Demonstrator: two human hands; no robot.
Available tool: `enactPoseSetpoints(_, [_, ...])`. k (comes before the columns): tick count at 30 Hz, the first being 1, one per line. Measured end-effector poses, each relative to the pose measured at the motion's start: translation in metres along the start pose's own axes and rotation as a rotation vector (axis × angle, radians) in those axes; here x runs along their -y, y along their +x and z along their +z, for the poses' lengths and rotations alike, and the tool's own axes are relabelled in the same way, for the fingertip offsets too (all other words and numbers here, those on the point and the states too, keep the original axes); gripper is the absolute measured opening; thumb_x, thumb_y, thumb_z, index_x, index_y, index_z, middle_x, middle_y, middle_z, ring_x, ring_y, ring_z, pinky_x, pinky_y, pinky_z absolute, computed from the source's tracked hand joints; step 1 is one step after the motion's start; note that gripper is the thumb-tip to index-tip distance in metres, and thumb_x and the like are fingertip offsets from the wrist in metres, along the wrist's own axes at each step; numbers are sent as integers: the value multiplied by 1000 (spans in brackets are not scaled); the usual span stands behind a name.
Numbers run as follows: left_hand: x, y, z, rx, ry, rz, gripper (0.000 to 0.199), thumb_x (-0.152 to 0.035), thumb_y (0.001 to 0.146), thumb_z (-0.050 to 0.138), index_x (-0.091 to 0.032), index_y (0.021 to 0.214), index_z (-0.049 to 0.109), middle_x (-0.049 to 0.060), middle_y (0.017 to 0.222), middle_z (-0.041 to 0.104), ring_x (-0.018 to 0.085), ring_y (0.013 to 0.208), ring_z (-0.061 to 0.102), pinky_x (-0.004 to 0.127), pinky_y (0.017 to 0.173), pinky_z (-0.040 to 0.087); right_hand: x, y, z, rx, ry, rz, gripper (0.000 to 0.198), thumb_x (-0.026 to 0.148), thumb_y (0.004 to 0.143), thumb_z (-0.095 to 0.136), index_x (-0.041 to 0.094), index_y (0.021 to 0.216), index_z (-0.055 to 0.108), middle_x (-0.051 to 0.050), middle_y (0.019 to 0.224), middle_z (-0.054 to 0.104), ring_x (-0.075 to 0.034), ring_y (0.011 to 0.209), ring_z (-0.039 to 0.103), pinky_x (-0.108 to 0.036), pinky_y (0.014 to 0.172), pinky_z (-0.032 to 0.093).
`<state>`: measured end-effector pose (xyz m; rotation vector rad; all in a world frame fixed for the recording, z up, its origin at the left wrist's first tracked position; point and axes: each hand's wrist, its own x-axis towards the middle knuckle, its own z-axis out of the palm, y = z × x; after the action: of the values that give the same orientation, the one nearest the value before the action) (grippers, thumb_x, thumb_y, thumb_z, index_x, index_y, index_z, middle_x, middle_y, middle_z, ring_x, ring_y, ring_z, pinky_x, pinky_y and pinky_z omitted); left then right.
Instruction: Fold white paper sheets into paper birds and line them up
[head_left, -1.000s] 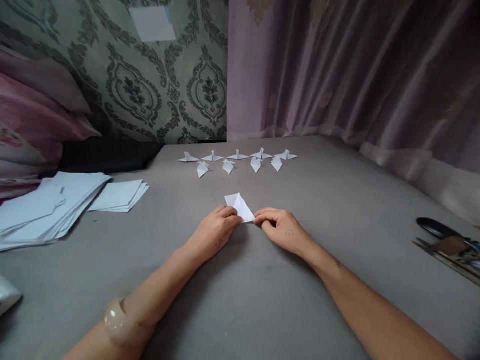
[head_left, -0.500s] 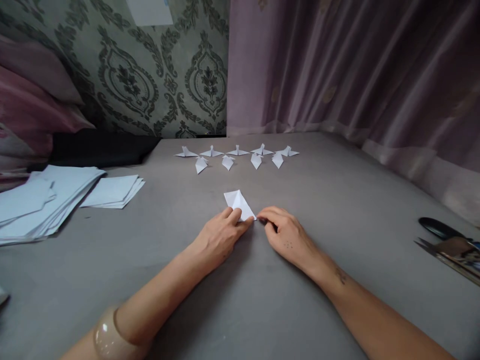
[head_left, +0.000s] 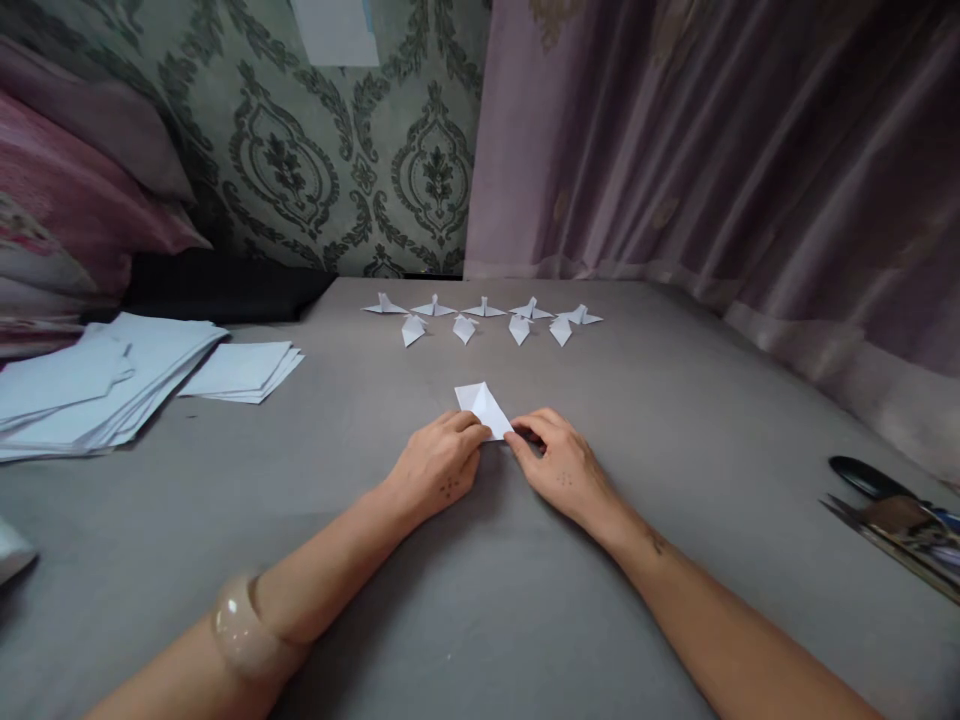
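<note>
A small folded sheet of white paper (head_left: 484,402) lies on the grey surface in front of me, with creases showing on its upper face. My left hand (head_left: 444,452) is closed on its near left edge, fingers bent over the paper. At the near right corner, my right hand (head_left: 556,456) pinches the paper between thumb and forefinger. The undersides of the fingers are partly hidden. Beyond the hands stand several white folded paper birds (head_left: 484,308) in a back row, with several pointed folded paper pieces (head_left: 520,330) just before them.
Large stacked white sheets (head_left: 112,370) lie at the left beside a smaller pile of paper (head_left: 238,368). A black folded item (head_left: 225,285) is behind them. Scissors (head_left: 847,515) and a dark oval object (head_left: 870,476) lie at the right edge. A purple curtain (head_left: 600,140) hangs behind.
My left hand's fingers have drawn back and curled at the paper's near edge. My right thumb and forefinger have come onto its right corner. The view has shifted slightly.
</note>
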<state>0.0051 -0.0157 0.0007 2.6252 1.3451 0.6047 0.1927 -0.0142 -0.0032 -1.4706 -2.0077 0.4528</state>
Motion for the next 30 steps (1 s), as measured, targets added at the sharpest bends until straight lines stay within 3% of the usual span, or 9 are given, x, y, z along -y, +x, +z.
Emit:
enactPoseSetpoints(4, [6,-2,6,-72,-71,-25,29,-7,82,40,-19,97,62,5,95,65,19,89,60,31,80,49,3,3,4,-11,21,31,15,33,83,59,21,89,66,-2,90,62,-14,74,59,-28,71,46])
enactPoseSetpoints(8, [7,-3,5,-184,-98,-55,30,-8,83,42,-18,107,57,7,104,61,18,90,59,29,78,49,4,4,6,-37,63,-22,11,27,85,57,21,85,66,-1,86,61,-11,67,58,-24,64,45])
enactPoseSetpoints(12, [3,-6,-5,-473,94,-70,46,-16,83,52,-16,128,45,15,122,46,26,113,46,41,94,41,8,2,0,-114,-24,-187,15,21,89,51,20,90,66,-3,91,62,-13,74,58,-24,66,44])
enactPoseSetpoints(14, [1,-8,-10,-520,223,-11,44,-19,83,56,-21,126,49,15,129,41,30,121,37,47,100,32,11,2,-4,-140,-169,-323,19,19,91,47,19,93,66,-5,93,62,-16,81,57,-27,73,43])
enactPoseSetpoints(17, [-1,-11,-14,-411,305,80,23,-19,86,53,-24,106,61,10,130,46,29,123,35,47,101,26,13,-1,-9,-86,-376,-481,24,13,91,43,17,93,66,-8,92,61,-18,82,54,-32,76,41])
enactPoseSetpoints(19, [-2,-13,-14,-290,295,117,17,-17,88,49,-22,92,64,7,123,53,26,119,39,46,100,26,13,-3,-11,-27,-443,-494,25,11,90,42,18,92,66,-8,92,60,-19,81,53,-32,75,41])
enactPoseSetpoints(24, [-2,-12,-9,-146,219,130,23,-20,90,46,-21,80,67,7,116,59,25,111,45,47,96,27,7,-13,-12,87,-373,-330,22,19,93,44,22,93,66,-5,90,59,-16,76,55,-28,68,42])
enactPoseSetpoints(30, [-1,-10,-4,-140,143,10,25,-28,92,46,-20,83,67,7,113,60,25,108,46,45,93,30,6,-13,-9,115,-183,-119,20,28,93,46,23,91,65,-2,93,62,-14,77,60,-27,68,43])
